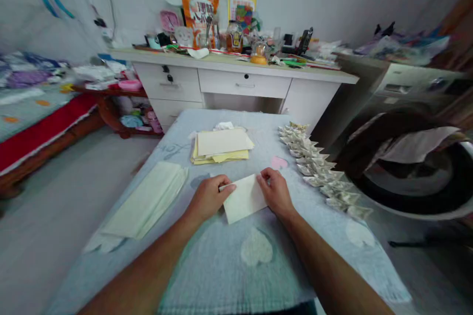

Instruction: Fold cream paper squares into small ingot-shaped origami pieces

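Note:
Between my two hands is a cream sheet of paper (pixel 244 201), held slightly tilted just over the cloth-covered table. My left hand (pixel 212 194) pinches its upper left corner between thumb and fingers. At the upper right edge, my right hand (pixel 274 191) grips the paper with the fingers curled behind it. Beyond my hands lies a stack of cream and yellow paper (pixel 221 142). A pile of long pale paper sheets (pixel 146 199) rests to the left. On the right, several folded paper pieces with pointed ends (pixel 314 162) stand nested in a row.
A blue cloth with heart patterns (pixel 221 261) covers the table. Behind it stands a white desk (pixel 244 81) crowded with jars, a snack bag (pixel 199 10) and small items. A washing machine (pixel 406 157) with its door open is at the right, a bed (pixel 40 103) at the left.

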A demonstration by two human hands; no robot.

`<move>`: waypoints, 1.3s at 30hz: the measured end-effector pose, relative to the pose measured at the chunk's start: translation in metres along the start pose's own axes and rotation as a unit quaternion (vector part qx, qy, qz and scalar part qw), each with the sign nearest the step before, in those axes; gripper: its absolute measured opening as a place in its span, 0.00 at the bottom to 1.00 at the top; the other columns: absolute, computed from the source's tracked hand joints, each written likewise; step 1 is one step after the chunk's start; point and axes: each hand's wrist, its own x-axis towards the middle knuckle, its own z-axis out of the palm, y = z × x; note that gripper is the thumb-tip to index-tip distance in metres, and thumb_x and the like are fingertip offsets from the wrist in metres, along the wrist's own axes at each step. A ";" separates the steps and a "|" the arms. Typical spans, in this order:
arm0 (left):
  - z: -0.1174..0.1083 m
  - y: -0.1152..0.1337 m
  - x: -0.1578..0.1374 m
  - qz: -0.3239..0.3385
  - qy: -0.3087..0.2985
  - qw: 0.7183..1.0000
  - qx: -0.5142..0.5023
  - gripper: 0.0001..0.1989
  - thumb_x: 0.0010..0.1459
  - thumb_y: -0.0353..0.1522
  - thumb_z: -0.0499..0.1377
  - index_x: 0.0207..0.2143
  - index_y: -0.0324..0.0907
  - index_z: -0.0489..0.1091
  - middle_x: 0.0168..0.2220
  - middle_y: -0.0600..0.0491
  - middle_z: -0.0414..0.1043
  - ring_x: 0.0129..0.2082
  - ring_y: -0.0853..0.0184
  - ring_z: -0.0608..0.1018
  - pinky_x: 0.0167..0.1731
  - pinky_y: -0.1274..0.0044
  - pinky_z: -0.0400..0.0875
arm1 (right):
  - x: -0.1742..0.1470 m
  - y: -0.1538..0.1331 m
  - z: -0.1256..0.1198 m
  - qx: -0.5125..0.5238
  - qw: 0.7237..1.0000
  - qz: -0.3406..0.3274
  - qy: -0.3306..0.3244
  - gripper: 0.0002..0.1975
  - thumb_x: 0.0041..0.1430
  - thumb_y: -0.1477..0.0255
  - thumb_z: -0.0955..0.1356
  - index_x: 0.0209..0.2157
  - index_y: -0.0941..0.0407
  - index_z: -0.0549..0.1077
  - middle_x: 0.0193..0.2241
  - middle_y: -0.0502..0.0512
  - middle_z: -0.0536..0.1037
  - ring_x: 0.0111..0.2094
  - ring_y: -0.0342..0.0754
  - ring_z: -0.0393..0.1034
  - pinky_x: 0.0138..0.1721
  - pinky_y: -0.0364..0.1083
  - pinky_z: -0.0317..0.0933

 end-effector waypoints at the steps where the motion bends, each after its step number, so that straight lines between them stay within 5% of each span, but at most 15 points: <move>1: 0.000 0.001 -0.001 0.002 0.001 1.000 0.000 0.13 0.56 0.40 0.55 0.25 0.40 0.68 0.22 0.58 0.68 0.24 0.69 0.70 0.25 0.79 0.57 | -0.001 0.000 -0.001 0.001 1.000 0.000 -0.001 0.08 0.60 0.69 0.64 0.30 0.56 0.70 0.28 0.52 0.73 0.33 0.48 0.65 0.36 0.44 0.55; 13: 0.003 0.000 -0.003 0.009 0.003 0.999 0.037 0.15 0.59 0.41 0.52 0.27 0.41 0.69 0.21 0.58 0.68 0.23 0.69 0.69 0.24 0.80 0.56 | -0.002 -0.002 -0.006 -0.025 1.000 0.004 0.002 0.07 0.60 0.69 0.64 0.30 0.56 0.70 0.28 0.52 0.74 0.34 0.48 0.65 0.37 0.44 0.54; 23: 0.014 0.003 0.001 -0.022 0.003 0.964 0.266 0.10 0.60 0.38 0.53 0.33 0.44 0.71 0.32 0.52 0.77 0.34 0.63 0.77 0.30 0.76 0.60 | 0.002 -0.007 0.001 -0.159 0.986 0.015 -0.041 0.06 0.59 0.72 0.64 0.30 0.56 0.72 0.29 0.53 0.76 0.36 0.49 0.64 0.42 0.48 0.47; 29: 0.016 0.003 0.001 -0.038 -0.005 0.954 0.299 0.08 0.59 0.38 0.56 0.38 0.45 0.69 0.33 0.53 0.76 0.34 0.61 0.77 0.30 0.74 0.63 | 0.002 -0.007 0.005 -0.228 0.971 0.015 -0.068 0.07 0.61 0.71 0.64 0.32 0.56 0.73 0.32 0.55 0.77 0.39 0.50 0.64 0.43 0.49 0.44; 35: 0.019 0.000 0.001 0.096 0.088 0.949 0.286 0.11 0.55 0.30 0.60 0.42 0.44 0.69 0.46 0.49 0.68 0.46 0.59 0.69 0.46 0.69 0.64 | 0.001 -0.009 0.006 -0.259 0.963 0.008 -0.074 0.07 0.61 0.71 0.64 0.33 0.56 0.73 0.34 0.56 0.77 0.40 0.51 0.64 0.44 0.50 0.44; 39: 0.024 -0.007 0.006 0.192 -0.018 0.947 0.255 0.10 0.60 0.26 0.54 0.37 0.45 0.73 0.43 0.51 0.70 0.44 0.62 0.69 0.44 0.72 0.65 | 0.000 -0.007 0.007 -0.264 0.962 0.006 -0.072 0.06 0.61 0.70 0.65 0.34 0.55 0.72 0.34 0.55 0.77 0.40 0.51 0.64 0.44 0.51 0.44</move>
